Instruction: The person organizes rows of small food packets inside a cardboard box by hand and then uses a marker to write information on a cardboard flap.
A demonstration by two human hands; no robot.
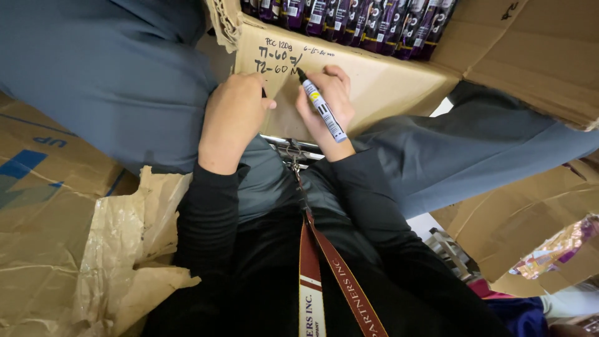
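Right hand (326, 109) grip clenched on black marker (321, 106), tip touching handwritten side of cardboard box (380, 84); left hand (232, 118) curled loosely, pressing box, holding nothing visible.

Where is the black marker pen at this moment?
In the head view, upper centre, the black marker pen is held in the right hand, its tip on the brown cardboard box, beside the left hand.

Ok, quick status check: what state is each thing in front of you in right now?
Cardboard box: flaps open, packed with upright dark purple packages.
Marker: uncapped, tip on the box's side by the handwriting.
Right hand: gripping the marker.
Left hand: closed, pressed against the box's side.
Brown paper: crumpled, lower left.
Lanyard: hanging from the chest.
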